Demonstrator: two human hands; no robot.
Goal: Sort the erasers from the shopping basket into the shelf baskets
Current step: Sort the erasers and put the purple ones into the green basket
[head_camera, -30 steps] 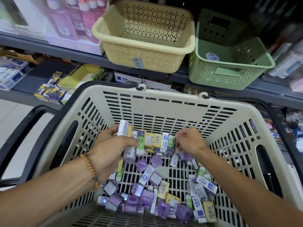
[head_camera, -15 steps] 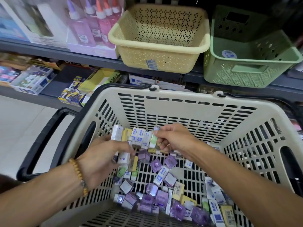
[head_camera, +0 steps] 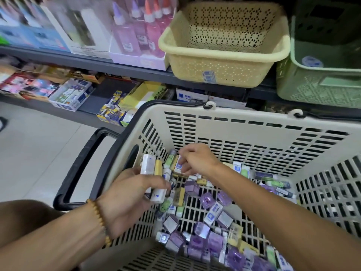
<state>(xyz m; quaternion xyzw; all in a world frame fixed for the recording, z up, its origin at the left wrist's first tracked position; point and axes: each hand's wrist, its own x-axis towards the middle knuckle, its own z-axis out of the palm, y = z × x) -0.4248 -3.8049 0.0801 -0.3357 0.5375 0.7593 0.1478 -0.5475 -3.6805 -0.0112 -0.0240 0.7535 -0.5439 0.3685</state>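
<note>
L hand (head_camera: 127,194): palm turned inward, fingers closed round a bunch of upright erasers (head_camera: 151,169), white & yellow sleeves, held above the shopping basket's left wall; beaded bracelet (head_camera: 98,220) on the wrist.
R hand (head_camera: 195,159): reaches across to the basket's far-left corner, fingertips pinched on a white/blue eraser (head_camera: 178,166) in the pile there.
Shopping basket (head_camera: 254,132): cream slotted plastic w/ black rim & black handle (head_camera: 78,169) folded out at the left edge; fills lower centre & right of view.
Loose erasers (head_camera: 205,222): scattered over the basket floor, mostly purple-wrapped cubes in the middle & near edge; white/blue, yellow & green ones mixed in, more along the right wall. Some blurred.
Yellow shelf basket (head_camera: 224,61): perforated, on the upper shelf just beyond the shopping basket's far rim; barcode sticker on its front; inside looks bare.
Green shelf basket (head_camera: 320,85): just right of the yellow one, touching or nearly so, cut off by the frame's right edge; round sticker inside.
Glue bottles (head_camera: 144,30): pink/purple, in a display box left of the yellow basket, same shelf.
Lower shelf (head_camera: 93,98): boxed stationery, text too blurred to read.
Floor (head_camera: 35,153): pale tiles at left.
</note>
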